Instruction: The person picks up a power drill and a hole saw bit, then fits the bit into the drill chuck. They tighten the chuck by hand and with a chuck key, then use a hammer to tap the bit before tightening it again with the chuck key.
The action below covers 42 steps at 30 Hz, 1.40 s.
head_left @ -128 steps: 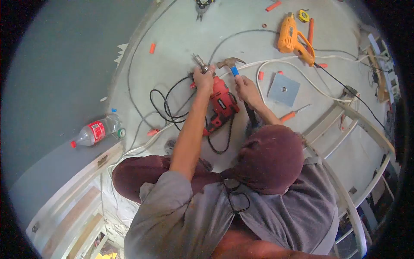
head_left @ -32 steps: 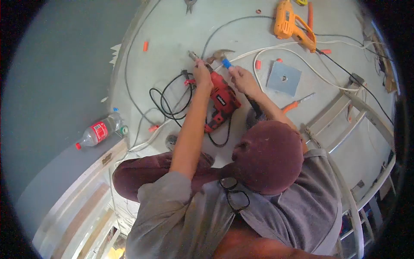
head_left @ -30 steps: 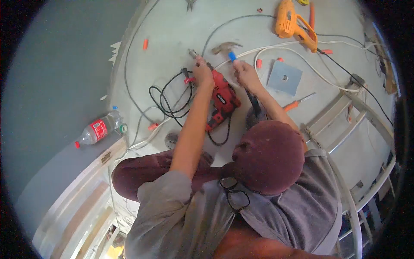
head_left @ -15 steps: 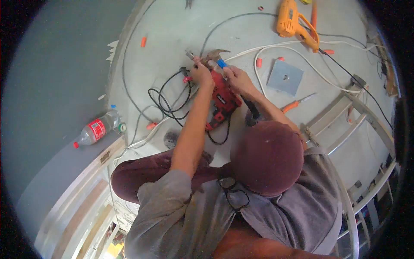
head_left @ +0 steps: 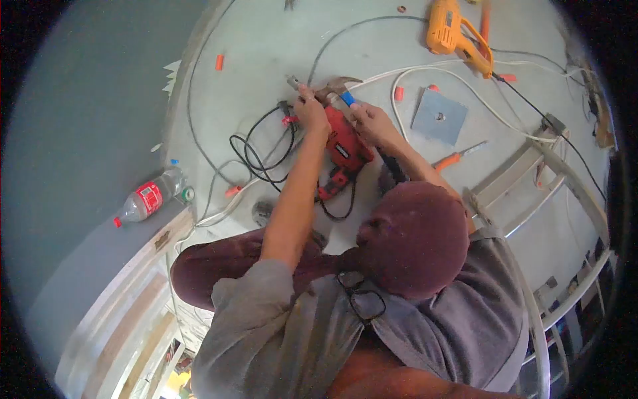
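My left hand is closed around a short grey metal piece, whose end sticks out past the fingers. My right hand grips a claw hammer close below its head, by the blue band. The hammer's head sits just beside my left hand, and its dark handle runs back under my right forearm. Between my arms a red power drill lies on the floor, its front end near both hands. A coiled black cord lies left of the drill.
A yellow heat gun lies at the upper right. A square metal plate, an orange-handled screwdriver and a metal ladder are on the right. White cables cross the floor; a plastic bottle lies at left.
The claw hammer has shifted slightly to the right in my right hand's grip. My left hand keeps its place with the metal piece.
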Each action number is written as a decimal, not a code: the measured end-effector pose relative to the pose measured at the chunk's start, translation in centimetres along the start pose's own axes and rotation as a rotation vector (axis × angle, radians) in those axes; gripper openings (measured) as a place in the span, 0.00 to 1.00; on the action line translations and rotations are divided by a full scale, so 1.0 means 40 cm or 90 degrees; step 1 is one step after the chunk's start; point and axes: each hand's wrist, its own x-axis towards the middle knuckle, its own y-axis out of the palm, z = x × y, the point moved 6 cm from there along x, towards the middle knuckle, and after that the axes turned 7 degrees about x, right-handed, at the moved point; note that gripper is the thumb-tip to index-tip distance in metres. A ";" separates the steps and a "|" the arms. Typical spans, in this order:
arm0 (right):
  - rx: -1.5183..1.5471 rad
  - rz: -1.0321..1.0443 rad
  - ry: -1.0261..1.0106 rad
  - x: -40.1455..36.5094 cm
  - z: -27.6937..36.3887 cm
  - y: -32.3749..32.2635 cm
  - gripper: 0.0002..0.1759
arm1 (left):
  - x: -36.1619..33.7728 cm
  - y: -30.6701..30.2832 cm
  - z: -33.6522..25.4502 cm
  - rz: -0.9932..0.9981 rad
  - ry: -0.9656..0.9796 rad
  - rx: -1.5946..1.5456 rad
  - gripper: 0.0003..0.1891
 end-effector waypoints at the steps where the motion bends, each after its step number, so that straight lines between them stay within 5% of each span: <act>1: 0.006 -0.014 0.043 -0.004 -0.005 -0.017 0.23 | 0.003 -0.006 0.000 0.001 -0.005 0.002 0.29; 8: 0.027 -0.127 0.064 -0.029 0.033 -0.183 0.22 | 0.069 -0.007 0.030 0.211 -0.056 0.182 0.32; 11: 0.032 -0.149 0.062 -0.023 0.001 -0.202 0.21 | 0.051 -0.019 -0.013 0.163 0.107 0.363 0.27; 20: 0.034 -0.054 0.075 -0.026 -0.060 -0.101 0.26 | 0.047 -0.037 0.003 0.262 -0.024 0.042 0.17; 22: 0.014 -0.044 0.100 -0.026 -0.073 -0.085 0.27 | 0.028 -0.022 -0.007 0.375 -0.073 -0.112 0.15; 28: 0.009 -0.064 0.021 -0.015 -0.063 -0.066 0.20 | 0.088 0.011 0.057 0.450 -0.104 -0.153 0.18; 31: 0.024 -0.045 0.052 -0.008 -0.075 -0.064 0.20 | 0.067 0.007 0.036 0.280 -0.074 -0.016 0.21; 38: 0.034 -0.026 0.072 -0.008 -0.035 -0.032 0.19 | 0.032 -0.002 0.017 0.150 -0.135 0.033 0.26; 42: 0.040 0.012 0.082 -0.019 -0.008 -0.020 0.19 | 0.043 0.020 0.038 0.058 0.000 0.037 0.30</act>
